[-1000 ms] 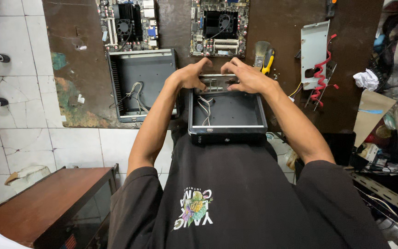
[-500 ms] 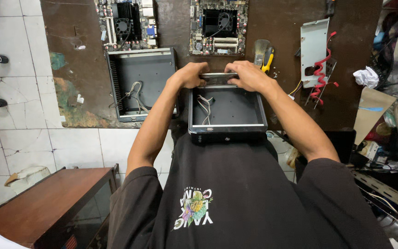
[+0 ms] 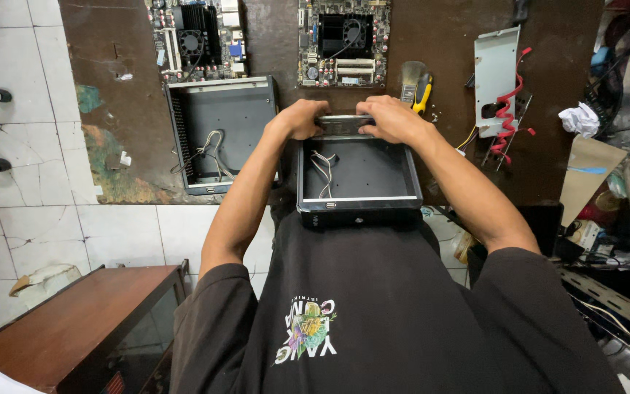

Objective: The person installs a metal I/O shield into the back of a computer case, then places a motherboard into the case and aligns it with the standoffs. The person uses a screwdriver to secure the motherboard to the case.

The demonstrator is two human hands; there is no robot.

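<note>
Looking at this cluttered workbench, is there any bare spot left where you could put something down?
Some. The brown board is bare left of the open grey case, and again between the paintbrush and the white metal panel. It is crowded where both hands grip the far edge of the black case, and the right side is piled with clutter.

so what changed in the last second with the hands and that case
Both hands drew closer together along the case's far edge: the left hand slid right, the right hand slid left, and both now press on the silver part there. The black case stayed against the person's body; the open grey case and the two boards did not move.
</note>
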